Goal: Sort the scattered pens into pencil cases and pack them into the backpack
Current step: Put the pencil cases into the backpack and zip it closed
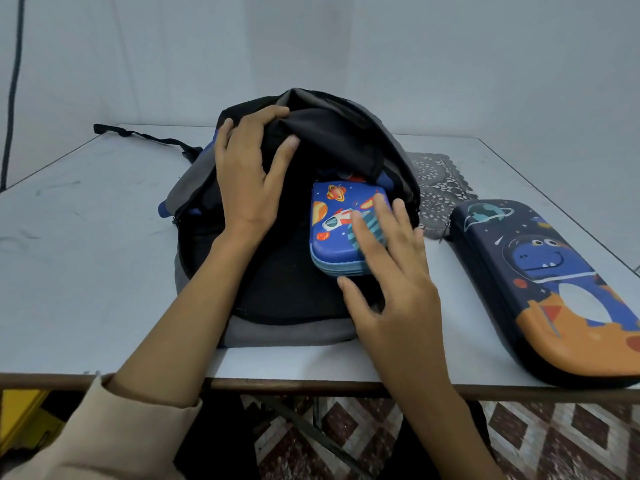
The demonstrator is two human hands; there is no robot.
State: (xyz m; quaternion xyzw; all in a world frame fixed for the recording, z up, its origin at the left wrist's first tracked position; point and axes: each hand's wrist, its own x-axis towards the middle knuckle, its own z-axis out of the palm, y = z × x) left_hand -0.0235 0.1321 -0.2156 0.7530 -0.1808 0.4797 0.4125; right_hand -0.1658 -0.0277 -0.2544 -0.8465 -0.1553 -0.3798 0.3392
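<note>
Backpack (287, 332): black and grey with bits of blue. It lies in the middle of the table (86, 271), with its mouth wide open and facing the front edge.
Blue pencil case (332, 216): bright blue, with a rocket and planets on its lid, closed. It sits half inside the backpack's mouth. Its far end is under the flap and its near end sticks out.
Left hand (249, 178): grips the backpack's top flap, fingers over it and thumb under it, and holds it up.
Right hand (391, 271): lies flat on the blue pencil case's lid, fingers straight and spread, thumb by the near end.
Dark pencil case (540, 282): navy, with a blue dinosaur, a ringed planet and an orange patch, closed. It lies flat by the front right corner, apart from the backpack, and reaches the front edge.
Lace mat (440, 181): dark, just beside the backpack's right side, behind the dark pencil case.
Strap (145, 136): black, stretched toward the back left corner.
Room: white table top shows from the backpack to the left edge, and a thin strip shows along the front edge.
</note>
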